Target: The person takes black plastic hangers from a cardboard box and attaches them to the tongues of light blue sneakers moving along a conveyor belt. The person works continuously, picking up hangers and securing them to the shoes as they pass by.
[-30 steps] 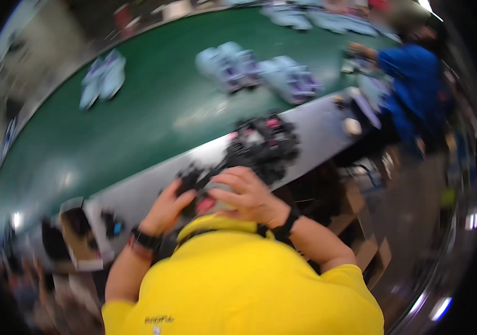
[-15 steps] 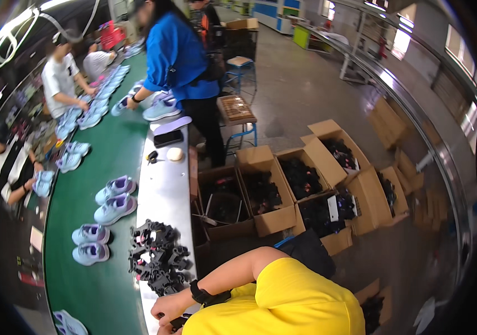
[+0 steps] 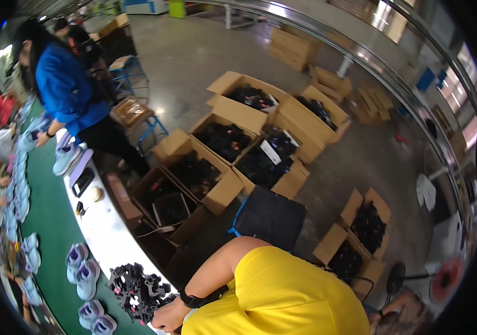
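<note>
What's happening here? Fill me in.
The person in the yellow shirt has turned away from the bench. Their right hand rests at the white ledge, touching a pile of black parts; the left hand is out of sight. Lilac shoes lie in pairs on the green belt. Open cartons of dark pieces stand on the floor. A co-worker in blue handles shoes farther along.

The right hand [image 3: 167, 319] sits at the lower frame edge, fingers cut off; its grip cannot be judged. The left hand is out of view, hidden behind the yellow-sleeved torso [image 3: 283, 296]. The black pile of parts [image 3: 137, 290] on the surface [image 3: 104, 234] is too tangled to identify. Carton contents [image 3: 224, 139] read only as dark masses.
</note>
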Demonstrator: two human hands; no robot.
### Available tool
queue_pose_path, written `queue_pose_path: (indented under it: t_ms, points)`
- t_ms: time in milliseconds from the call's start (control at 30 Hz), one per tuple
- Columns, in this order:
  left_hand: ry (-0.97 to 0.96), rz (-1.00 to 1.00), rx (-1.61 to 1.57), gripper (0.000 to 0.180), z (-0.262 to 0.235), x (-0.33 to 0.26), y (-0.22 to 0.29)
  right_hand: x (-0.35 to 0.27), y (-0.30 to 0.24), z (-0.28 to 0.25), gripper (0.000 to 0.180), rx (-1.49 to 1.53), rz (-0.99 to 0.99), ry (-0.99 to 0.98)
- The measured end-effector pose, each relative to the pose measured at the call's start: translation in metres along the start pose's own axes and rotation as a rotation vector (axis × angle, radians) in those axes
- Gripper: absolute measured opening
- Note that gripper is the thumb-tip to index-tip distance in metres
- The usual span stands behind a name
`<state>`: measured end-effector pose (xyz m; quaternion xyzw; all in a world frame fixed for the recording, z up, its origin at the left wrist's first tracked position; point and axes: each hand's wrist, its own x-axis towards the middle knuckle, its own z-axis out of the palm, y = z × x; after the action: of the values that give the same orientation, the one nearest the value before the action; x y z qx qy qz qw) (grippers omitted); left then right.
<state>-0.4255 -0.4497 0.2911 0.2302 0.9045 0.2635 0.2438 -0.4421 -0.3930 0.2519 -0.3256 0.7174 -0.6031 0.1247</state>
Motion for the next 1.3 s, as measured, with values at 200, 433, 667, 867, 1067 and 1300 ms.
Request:
queue_pose_path:
  t_ms: [200,433,667,867,1067,1300]
  points:
    - [0.020,0.096,0.065,0.021,0.014,0.019,-0.006,-0.006,0.022,-0.023,0.033,-0.057,0.097,-0.146]
    - [0.112,-0.003,0.059,0.022,0.008,-0.058,-0.048,-0.013,-0.004,-0.018,0.025,-0.159,0.187,-0.277]
    - [0.467,-0.789,-0.239,0.032,0.088,-0.205,-0.109,-0.039,0.031,0.001,0.026,0.378,0.629,-0.414]
    - [0.822,-1.181,-0.356,0.025,0.150,-0.308,-0.129,-0.034,0.008,0.013,0.016,-0.021,0.804,-0.372]
    - [0.972,-0.722,-0.252,0.039,0.162,-0.272,-0.147,-0.005,-0.009,0.052,0.015,-0.144,0.618,-0.477]
    - [0.845,-0.618,-0.033,0.036,0.141,-0.248,-0.176,-0.007,-0.030,0.070,0.015,-0.233,0.596,-0.487]
